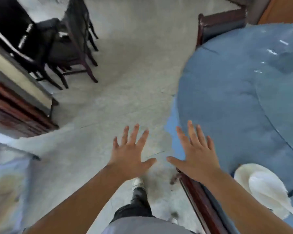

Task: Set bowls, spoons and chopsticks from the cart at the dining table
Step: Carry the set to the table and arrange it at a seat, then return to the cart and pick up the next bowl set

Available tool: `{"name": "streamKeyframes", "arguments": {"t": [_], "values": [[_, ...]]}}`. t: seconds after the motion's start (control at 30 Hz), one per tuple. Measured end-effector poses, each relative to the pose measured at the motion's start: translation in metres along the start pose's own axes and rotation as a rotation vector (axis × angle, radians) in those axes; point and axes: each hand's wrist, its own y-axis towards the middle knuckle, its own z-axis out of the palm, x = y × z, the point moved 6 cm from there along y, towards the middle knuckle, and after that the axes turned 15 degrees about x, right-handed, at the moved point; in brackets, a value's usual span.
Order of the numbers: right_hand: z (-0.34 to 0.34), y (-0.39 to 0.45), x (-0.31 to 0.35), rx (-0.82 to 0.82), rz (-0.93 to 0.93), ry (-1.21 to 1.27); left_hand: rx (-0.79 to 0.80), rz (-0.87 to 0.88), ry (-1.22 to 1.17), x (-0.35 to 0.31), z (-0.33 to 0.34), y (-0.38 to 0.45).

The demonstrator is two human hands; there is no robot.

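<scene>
Near field: white bowl (pixel 254 179) with a white spoon (pixel 271 195) resting in it, on the blue-clothed dining table (pixel 235 92) at lower right; the spoon's long axis runs diagonally, handle pointing toward the lower right. A dark wooden chair back (pixel 195 198) stands against the table edge, beneath the right forearm. Middle field: left hand (pixel 131 156) and right hand (pixel 195 156), both palm-down with all fingers straight and spread apart, holding nothing, thumbs pointing toward each other, above the grey floor (pixel 134 81). Far field: dark chairs (pixel 63 48) at upper left and 1 wooden chair (pixel 222 22) behind the table.
</scene>
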Motion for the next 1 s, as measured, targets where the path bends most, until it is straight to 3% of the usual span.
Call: {"name": "streamKeyframes", "arguments": {"t": [0.23,0.43,0.7,1.0], "values": [[0.026,0.066,0.237,0.173,-0.504,-0.259,-0.159,-0.509,-0.279,0.183,0.037,-0.138],[0.072,0.084,0.438,0.276,-0.785,-0.383,-0.167,-0.835,-0.403,0.32,0.081,-0.248],[0.11,0.098,0.631,0.34,-0.94,-0.47,-0.18,-1.035,-0.463,0.464,0.095,-0.341],[0.136,0.183,0.783,0.375,-1.048,-0.539,-0.191,-1.153,-0.544,0.605,0.103,-0.334]]}}
